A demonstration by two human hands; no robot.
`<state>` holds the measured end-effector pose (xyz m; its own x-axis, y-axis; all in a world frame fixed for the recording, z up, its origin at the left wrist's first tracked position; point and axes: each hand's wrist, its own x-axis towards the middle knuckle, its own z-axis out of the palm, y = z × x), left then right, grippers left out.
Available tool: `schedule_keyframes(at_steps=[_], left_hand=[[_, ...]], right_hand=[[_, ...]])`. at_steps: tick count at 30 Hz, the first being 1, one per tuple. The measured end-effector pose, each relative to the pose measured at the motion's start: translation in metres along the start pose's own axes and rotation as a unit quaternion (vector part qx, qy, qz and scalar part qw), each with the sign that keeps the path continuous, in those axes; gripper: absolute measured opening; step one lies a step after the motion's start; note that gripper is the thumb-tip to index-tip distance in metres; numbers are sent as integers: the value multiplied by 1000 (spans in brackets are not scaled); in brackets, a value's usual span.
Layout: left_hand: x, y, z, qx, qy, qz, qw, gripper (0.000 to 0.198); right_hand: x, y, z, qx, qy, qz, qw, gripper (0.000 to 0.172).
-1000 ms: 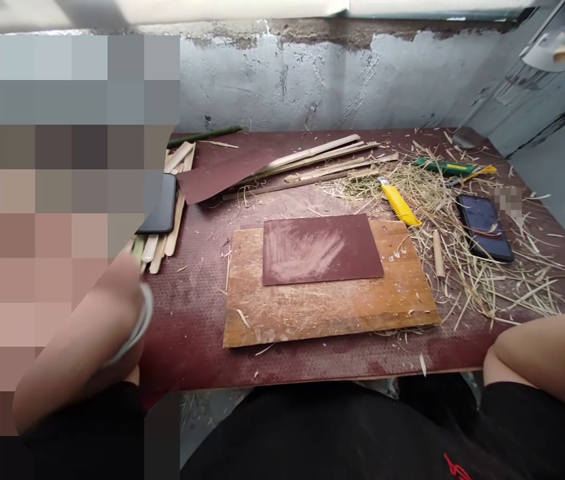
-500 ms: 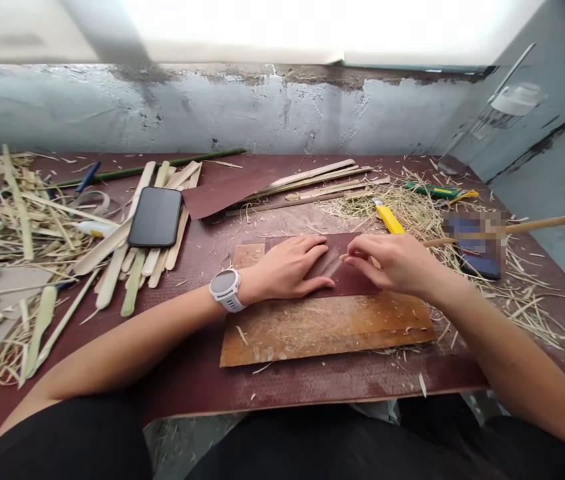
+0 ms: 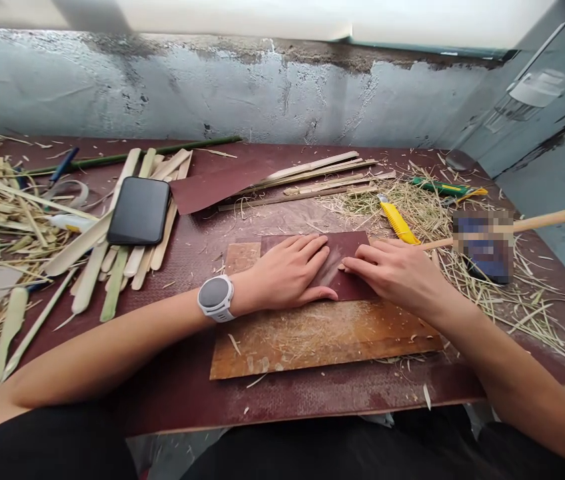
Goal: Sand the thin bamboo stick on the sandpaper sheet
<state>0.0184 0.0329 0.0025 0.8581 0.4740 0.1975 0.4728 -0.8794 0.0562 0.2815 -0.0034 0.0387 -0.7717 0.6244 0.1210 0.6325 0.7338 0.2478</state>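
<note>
My left hand lies flat with fingers stretched out, pressing a dark red-brown sheet of sandpaper down on a wooden board. A pale dusty streak marks the sandpaper between my hands. My right hand is closed on a thin wooden stick. The stick's tip pokes out past the fingertips, low over the sandpaper, and its long end slants off to the right. Whether the tip touches the sheet is hard to see. A yellow utility knife lies just behind my right hand.
Bamboo slats lie at left under a black phone. Another sandpaper sheet and thin strips lie behind the board. Shavings, a green cutter and a partly blurred dark object are at right. A wall bounds the back.
My right hand has shifted slightly on the sandpaper with the stick still in it. My left hand stays flat on the sheet. The whole view has tilted down a little.
</note>
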Motion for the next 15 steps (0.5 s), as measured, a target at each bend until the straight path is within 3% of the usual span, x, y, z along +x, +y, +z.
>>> schedule_keyframes(at_steps=[9, 15], left_hand=[[0, 1, 0, 22, -2, 4, 1000, 92], [0, 1, 2, 25, 0, 0, 1000, 92]], right_hand=[[8, -9, -4, -10, -16, 58, 998, 12], [16, -14, -5, -9, -52, 128, 990, 29]])
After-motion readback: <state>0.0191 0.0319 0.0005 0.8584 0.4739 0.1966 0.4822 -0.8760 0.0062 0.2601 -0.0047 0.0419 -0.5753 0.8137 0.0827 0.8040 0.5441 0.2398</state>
